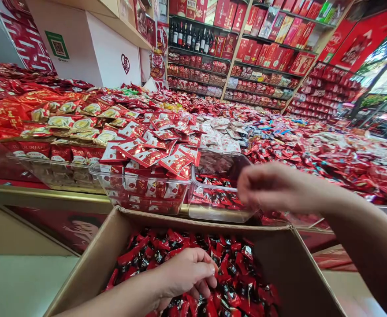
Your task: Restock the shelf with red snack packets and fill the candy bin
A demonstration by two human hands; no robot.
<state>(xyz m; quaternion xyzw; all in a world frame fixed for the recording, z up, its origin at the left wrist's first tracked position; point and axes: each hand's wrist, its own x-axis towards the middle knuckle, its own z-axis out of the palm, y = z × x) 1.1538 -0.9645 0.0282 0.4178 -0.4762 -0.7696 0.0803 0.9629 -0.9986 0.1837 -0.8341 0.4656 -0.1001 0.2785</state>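
Note:
Inside an open cardboard box (205,219) lie many small candies (228,293) in red and black wrappers. My left hand (193,274) is low over these candies, its fingers curled and thumb against the index finger; what it holds, if anything, is hidden. Beyond the box rim, a clear plastic bin (220,213) has a low layer of similar red packets at its bottom. At this bin's right edge is my right hand (266,187), bent at the wrist and blurred by motion, so its grip is unclear.
Left of that bin, another clear bin (140,193) is heaped with red and white packets. Gold-and-red packets (81,125) fill the display further left. Red and blue sweets (295,149) spread to the right. Shelves (200,61) with bottles and red boxes stand behind.

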